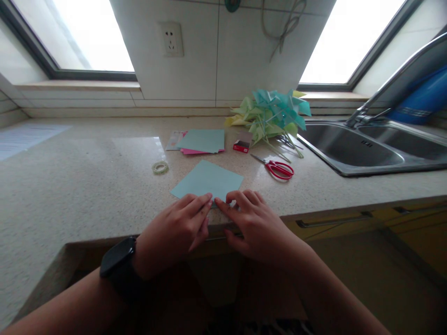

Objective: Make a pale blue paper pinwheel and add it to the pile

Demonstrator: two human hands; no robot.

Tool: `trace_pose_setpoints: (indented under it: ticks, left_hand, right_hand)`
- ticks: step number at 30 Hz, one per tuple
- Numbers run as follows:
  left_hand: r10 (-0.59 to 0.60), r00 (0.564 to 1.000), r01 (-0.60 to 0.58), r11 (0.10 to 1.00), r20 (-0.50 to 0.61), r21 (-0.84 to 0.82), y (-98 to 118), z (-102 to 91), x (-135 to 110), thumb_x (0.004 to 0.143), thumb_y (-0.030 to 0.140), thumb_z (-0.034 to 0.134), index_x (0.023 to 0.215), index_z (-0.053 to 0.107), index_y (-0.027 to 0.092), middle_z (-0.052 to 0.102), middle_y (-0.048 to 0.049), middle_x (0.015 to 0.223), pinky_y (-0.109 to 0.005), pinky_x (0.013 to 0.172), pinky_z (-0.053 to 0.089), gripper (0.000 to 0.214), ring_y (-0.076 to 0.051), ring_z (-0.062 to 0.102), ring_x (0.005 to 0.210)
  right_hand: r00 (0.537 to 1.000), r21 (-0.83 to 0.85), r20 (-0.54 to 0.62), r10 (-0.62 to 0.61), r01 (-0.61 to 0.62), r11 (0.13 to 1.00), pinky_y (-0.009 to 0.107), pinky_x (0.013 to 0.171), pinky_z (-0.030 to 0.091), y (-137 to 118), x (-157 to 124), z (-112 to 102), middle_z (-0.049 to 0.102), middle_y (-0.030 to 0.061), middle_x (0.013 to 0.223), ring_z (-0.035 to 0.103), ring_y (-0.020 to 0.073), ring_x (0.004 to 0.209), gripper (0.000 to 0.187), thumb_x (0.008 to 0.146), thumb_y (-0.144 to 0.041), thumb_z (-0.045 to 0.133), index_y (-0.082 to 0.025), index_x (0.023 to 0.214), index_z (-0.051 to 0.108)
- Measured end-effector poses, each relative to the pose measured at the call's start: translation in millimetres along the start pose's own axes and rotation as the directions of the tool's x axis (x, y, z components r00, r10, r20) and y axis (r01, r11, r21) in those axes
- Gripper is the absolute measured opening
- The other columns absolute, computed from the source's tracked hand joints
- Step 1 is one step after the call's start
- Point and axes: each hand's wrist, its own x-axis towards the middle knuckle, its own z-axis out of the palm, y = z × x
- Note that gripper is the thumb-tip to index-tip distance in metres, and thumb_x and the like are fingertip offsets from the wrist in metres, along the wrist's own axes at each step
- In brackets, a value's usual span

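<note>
A light blue sheet of paper (209,179) lies turned cornerwise on the counter near its front edge. At its near corner, my left hand (179,223) is closed, with fingertips pinched together on the paper. My right hand (249,221) meets it there, its index fingertip pressing the same corner and the other fingers curled. Both hands hide the near edge of the sheet. Red-handled scissors (279,169) lie to the right, beyond my right hand. A roll of clear tape (160,168) rests left of the sheet.
Behind the sheet sits a stack of blue and pink paper (204,140), beside a small red box (241,145). Green and blue paper pinwheels (274,111) are piled near the wall. A steel sink (349,144) is at right, and printed sheets (28,137) lie far left.
</note>
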Motion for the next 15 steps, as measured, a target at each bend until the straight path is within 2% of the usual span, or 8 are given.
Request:
trace_pose_setpoints:
  ticks: [4,8,11,15]
  left_hand:
    - [-0.026,0.999,0.027,0.998,-0.030,0.051,6,-0.9,-1,0.093,0.012,0.052,0.130,0.059,0.000,0.064,-0.0180,0.121,-0.044,0.096,0.057,0.039,-0.028,0.060,0.106]
    - [-0.047,0.993,0.060,0.992,-0.110,0.113,18,-3.6,-2,0.089,0.013,0.055,0.129,0.060,0.001,0.065,-0.0175,0.117,-0.047,0.092,0.058,0.042,-0.030,0.059,0.105]
    - [-0.035,0.994,0.047,0.991,-0.105,0.122,28,-2.9,-3,0.087,0.013,0.056,0.127,0.061,-0.001,0.066,-0.0165,0.110,-0.045,0.087,0.059,0.042,-0.029,0.060,0.098]
    - [-0.051,0.994,0.063,0.990,-0.092,0.130,35,3.1,-4,0.088,0.016,0.055,0.132,0.056,-0.004,0.064,-0.0200,0.120,-0.046,0.091,0.057,0.048,-0.031,0.059,0.105]
  right_hand:
    - [1.000,-0.007,0.015,-0.004,0.005,1.000,0.051,0.101,0.041,0,0,0,0.056,0.0129,0.124,0.048,0.0321,0.110,0.062,0.089,-0.034,0.061,-0.014,0.147,0.048]
    - [1.000,-0.012,0.007,-0.004,0.004,1.000,0.051,0.098,0.041,0,0,-1,0.057,0.0125,0.123,0.048,0.0323,0.107,0.061,0.088,-0.036,0.063,-0.015,0.144,0.051]
    - [1.000,0.015,-0.001,-0.012,0.012,1.000,0.052,0.097,0.041,-1,0,-3,0.058,0.0121,0.123,0.048,0.0316,0.105,0.059,0.087,-0.038,0.065,-0.015,0.141,0.055]
    - [1.000,0.052,-0.001,-0.006,0.006,0.999,0.051,0.096,0.042,-2,2,-4,0.059,0.0119,0.120,0.048,0.0305,0.104,0.055,0.087,-0.039,0.064,-0.014,0.136,0.058]
